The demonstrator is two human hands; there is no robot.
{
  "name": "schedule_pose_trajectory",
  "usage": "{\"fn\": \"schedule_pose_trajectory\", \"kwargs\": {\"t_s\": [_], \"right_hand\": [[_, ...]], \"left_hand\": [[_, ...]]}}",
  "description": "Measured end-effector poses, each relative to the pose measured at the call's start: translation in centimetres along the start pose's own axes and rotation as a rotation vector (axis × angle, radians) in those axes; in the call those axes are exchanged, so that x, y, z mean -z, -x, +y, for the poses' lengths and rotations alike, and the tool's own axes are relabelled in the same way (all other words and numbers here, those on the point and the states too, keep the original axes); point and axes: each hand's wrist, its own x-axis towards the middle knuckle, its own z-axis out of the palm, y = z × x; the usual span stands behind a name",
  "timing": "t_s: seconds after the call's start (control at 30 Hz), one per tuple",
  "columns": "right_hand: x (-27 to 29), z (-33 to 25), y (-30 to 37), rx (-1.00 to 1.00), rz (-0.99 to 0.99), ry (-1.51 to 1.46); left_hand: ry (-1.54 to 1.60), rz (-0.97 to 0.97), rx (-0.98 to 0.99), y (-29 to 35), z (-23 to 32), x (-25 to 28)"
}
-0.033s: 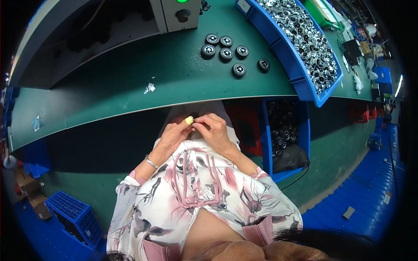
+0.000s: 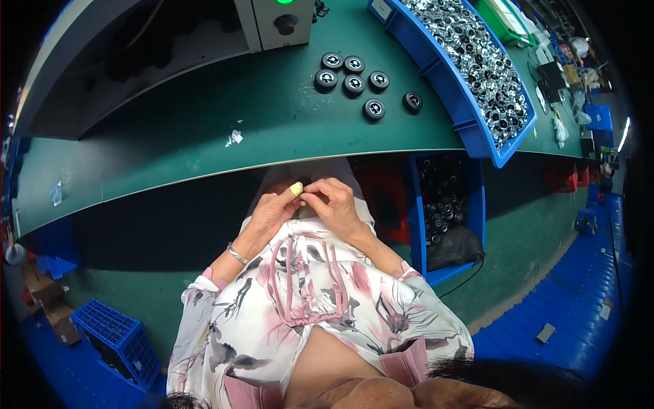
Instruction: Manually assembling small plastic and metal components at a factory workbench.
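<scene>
In front of my lap, below the table's front edge, my two hands meet with their fingertips close together. My left hand (image 2: 271, 210) is closed, and a yellow wrap (image 2: 296, 189) covers its thumb tip. Thumb and fingers of my right hand (image 2: 335, 206) pinch together right beside that wrap. A small dark bit shows between the fingertips, too small to name. Beyond my hands, several black toy-like wheels (image 2: 353, 85) with silvery centres lie on the green table (image 2: 272, 123).
A long blue bin (image 2: 463, 102) of shiny silver parts overhangs the table edge at right. Under it stands a blue crate (image 2: 417, 225) holding black wheels. At far left is a grey machine (image 2: 285, 17) with a green light. White scraps (image 2: 235, 137) lie on the table.
</scene>
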Motion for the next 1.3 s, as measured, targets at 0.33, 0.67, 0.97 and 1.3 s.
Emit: {"fn": "schedule_pose_trajectory", "kwargs": {"t_s": [0.33, 0.67, 0.97, 1.3], "right_hand": [[0.4, 1.0, 0.5, -0.532, -0.15, -0.568], [-0.1, 1.5, 0.8, -0.597, -0.114, -0.705], [0.3, 1.4, 0.6, -0.668, -0.172, -0.898], [0.6, 1.2, 0.4, -0.679, -0.198, -0.873]], "left_hand": [[-0.117, -0.127, 0.034, 0.3, 0.4, -0.3], [-0.441, -0.078, -0.332, 0.4, 0.1, -0.6], [-0.482, -0.116, -0.241, 0.6, 0.4, -0.1], [-0.558, -0.148, -0.21, 0.7, 1.0, -1.2]]}}
